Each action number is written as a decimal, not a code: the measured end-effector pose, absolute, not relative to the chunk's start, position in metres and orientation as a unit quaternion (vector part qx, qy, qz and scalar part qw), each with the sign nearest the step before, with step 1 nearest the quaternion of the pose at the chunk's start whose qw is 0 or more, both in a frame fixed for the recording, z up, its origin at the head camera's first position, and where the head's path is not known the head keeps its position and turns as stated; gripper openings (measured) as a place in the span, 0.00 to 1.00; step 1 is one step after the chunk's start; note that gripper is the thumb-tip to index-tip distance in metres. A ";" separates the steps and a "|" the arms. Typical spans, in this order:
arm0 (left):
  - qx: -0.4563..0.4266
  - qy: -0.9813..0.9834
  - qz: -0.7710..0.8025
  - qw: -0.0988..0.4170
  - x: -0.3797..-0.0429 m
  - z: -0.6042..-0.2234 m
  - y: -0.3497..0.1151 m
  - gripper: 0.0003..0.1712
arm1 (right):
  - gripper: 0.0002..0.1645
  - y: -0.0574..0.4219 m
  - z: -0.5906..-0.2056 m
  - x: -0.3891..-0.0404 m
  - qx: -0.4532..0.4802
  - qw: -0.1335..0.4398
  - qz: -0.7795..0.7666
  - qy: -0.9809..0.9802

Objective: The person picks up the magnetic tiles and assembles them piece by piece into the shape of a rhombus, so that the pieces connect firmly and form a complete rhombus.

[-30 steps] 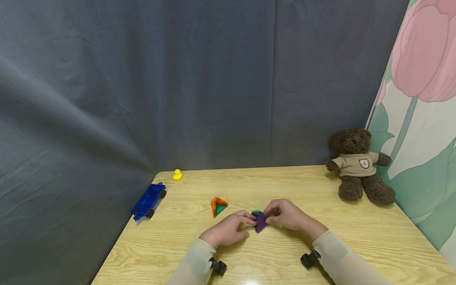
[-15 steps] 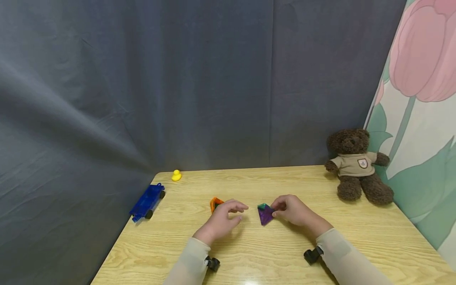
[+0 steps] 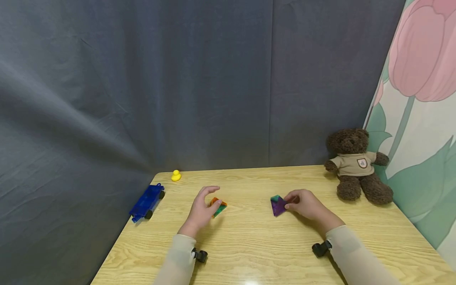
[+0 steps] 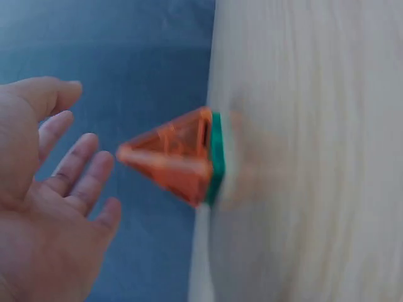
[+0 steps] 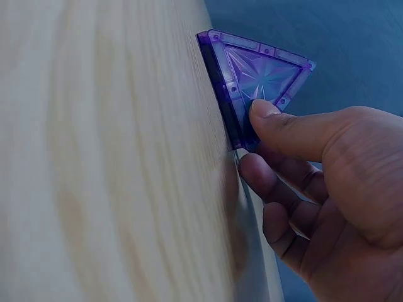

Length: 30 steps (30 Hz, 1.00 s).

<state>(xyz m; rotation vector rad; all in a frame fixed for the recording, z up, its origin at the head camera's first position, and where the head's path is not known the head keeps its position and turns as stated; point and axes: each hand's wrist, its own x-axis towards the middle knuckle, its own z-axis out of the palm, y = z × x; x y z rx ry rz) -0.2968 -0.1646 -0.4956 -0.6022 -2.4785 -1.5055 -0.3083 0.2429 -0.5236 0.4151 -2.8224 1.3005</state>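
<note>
An orange pyramid of magnetic tiles with a green base (image 4: 167,160) stands on the wooden table. Close beside it my left hand (image 3: 201,211) is spread, fingers apart from the tiles in the left wrist view. In the head view the left thumb partly covers the pyramid. Farther right, my right hand (image 3: 306,204) pinches a piece built of purple and green triangular magnetic tiles (image 3: 278,206) at its corner. The thumb presses on the purple face (image 5: 261,69) in the right wrist view; the fingers behind the tiles are partly hidden.
A blue toy wagon (image 3: 147,202) stands at the table's left edge, with a yellow rubber duck (image 3: 176,175) at the back left corner. A brown teddy bear (image 3: 354,166) sits at the back right against a flower-printed wall. A dark curtain (image 3: 213,87) hangs behind the table.
My left hand has let go of the purple and green piece and moved left to the orange pyramid. My right hand has carried that piece to the right and farther back.
</note>
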 end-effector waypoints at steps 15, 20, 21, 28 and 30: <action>-0.195 -0.827 -0.522 -0.073 -0.311 -0.519 -0.193 0.40 | 0.08 0.274 -0.525 -0.313 0.111 0.012 0.399 -0.910; -0.198 -0.832 -0.514 -0.073 -0.311 -0.521 -0.195 0.34 | 0.08 0.280 -0.526 -0.313 0.106 0.011 0.398 -0.911; -0.197 -0.833 -0.512 -0.070 -0.311 -0.522 -0.195 0.33 | 0.08 0.280 -0.526 -0.313 0.105 0.011 0.398 -0.911; -0.183 -0.847 -0.495 -0.063 -0.312 -0.524 -0.199 0.29 | 0.14 0.280 -0.525 -0.313 0.121 0.003 0.406 -0.906; -0.183 -0.850 -0.490 -0.070 -0.312 -0.524 -0.200 0.30 | 0.16 0.278 -0.523 -0.312 0.126 -0.002 0.410 -0.903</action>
